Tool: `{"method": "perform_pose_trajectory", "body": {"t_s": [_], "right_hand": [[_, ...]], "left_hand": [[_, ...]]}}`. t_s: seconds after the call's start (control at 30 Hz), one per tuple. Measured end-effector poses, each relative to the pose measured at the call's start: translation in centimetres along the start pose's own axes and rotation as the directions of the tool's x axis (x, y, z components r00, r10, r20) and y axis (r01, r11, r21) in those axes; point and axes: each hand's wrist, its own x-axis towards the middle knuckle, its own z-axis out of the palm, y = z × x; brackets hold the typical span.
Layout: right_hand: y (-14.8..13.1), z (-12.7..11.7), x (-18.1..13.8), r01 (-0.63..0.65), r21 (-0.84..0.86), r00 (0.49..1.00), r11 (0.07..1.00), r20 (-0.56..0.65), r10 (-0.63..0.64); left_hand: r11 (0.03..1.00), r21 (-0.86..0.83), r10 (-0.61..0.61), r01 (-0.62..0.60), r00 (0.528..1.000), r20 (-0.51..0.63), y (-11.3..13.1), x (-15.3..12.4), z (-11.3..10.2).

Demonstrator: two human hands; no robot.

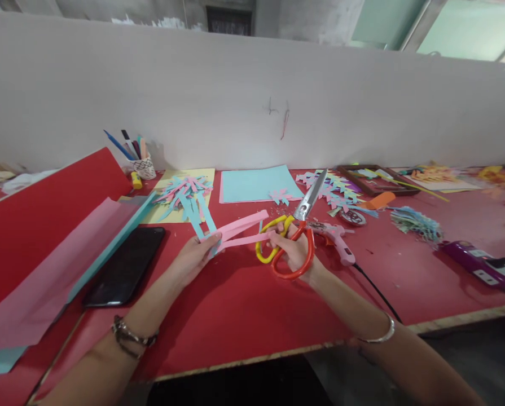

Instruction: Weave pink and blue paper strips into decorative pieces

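Note:
My left hand (pixel 199 255) pinches a bunch of pink and light blue paper strips (pixel 239 225) over the middle of the red table. The blue strips point up and left; the pink ones reach right towards my other hand. In my right hand (pixel 297 248) are large scissors (pixel 305 210) with one yellow and one red handle loop, the blades pointing up and away. The fingertips of that hand also touch the end of a lower pink strip. Beyond my left hand lies a pile of cut pink and blue strips (pixel 184 190) on yellow paper (pixel 207 176).
A pink glue gun (pixel 339 239) with a black cord lies right of my right hand. At left are a black phone (pixel 127 265) and long pink paper (pixel 61 276). Blue sheets (pixel 256 183), a pen cup (pixel 144 167), a brown tray (pixel 404 189) and a purple power strip (pixel 476 262) surround the work area.

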Motion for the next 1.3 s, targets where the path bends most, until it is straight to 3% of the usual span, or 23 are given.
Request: {"method": "perform_pose_trajectory", "body": {"t_s": [0.1, 0.27, 0.47, 0.6, 0.7, 1.07, 1.3], "right_hand": [[0.4, -0.1, 0.0, 0.013, -0.021, 1.000, 1.000, 0.003, -0.013], [0.7, -0.3, 0.1, -0.044, -0.022, 0.999, 0.999, -0.026, 0.043], [-0.1, 0.0, -0.3, -0.094, -0.089, 0.995, 0.992, 0.023, 0.096], [-0.3, 0.2, -0.4, -0.057, -0.044, 0.997, 0.997, 0.051, 0.059], [-0.2, 0.0, -0.2, -0.008, -0.012, 0.998, 1.000, 0.057, 0.009], [1.0, -0.7, -0.2, -0.027, -0.133, 0.995, 0.991, 0.095, 0.040], [0.9, -0.7, 0.0, -0.067, -0.098, 0.998, 0.993, -0.015, 0.065]], "left_hand": [[1.000, -0.025, -0.016, 0.015, 1.000, -0.018, 0.2, -0.1, 0.1], [0.993, 0.000, -0.117, 0.117, 0.991, 0.071, 0.4, -0.5, 0.2], [0.980, 0.197, 0.000, -0.034, 0.985, 0.172, -0.3, -0.1, -0.3], [0.941, 0.321, 0.066, -0.111, 0.987, 0.149, -0.5, 0.2, -0.5], [0.920, 0.378, 0.055, -0.101, 0.990, 0.129, -0.4, 0.0, -0.4], [0.995, 0.087, -0.047, 0.041, 0.997, 0.065, 0.2, -0.2, 0.0], [0.989, 0.144, -0.066, 0.031, 0.968, 0.241, 0.0, -0.1, -0.5]]}}
